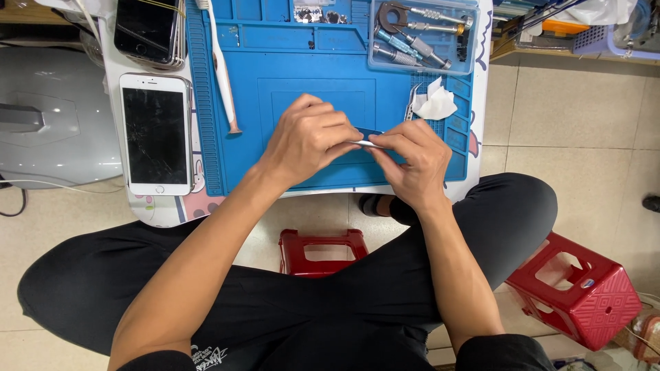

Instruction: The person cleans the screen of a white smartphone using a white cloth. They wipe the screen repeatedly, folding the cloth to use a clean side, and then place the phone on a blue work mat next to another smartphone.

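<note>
1. Both hands meet over the middle of the blue mat [289, 62]: the left hand [307, 137] is curled, fingers closed around one end of a small thin blue-and-silver piece [366, 139].
2. The right hand [410, 161] pinches the other end of that piece between thumb and fingertips, so the piece sits between the two hands, just above the mat.
3. Beside the right hand, a crumpled white tissue [434, 103] lies on the mat with tweezers [412, 103] touching its left edge.
4. Further up, a clear tray [422, 36] holds screwdrivers and metal tools.
5. Left of the hands, a long white brush [221, 69] lies along the mat's edge.
6. On the surface [159, 209] beyond it, a white phone [156, 134] with a cracked screen lies face up, a stack of dark phones [148, 31] above it.
7. Down below, two red stools [323, 251] stand on the tiled floor.
</note>
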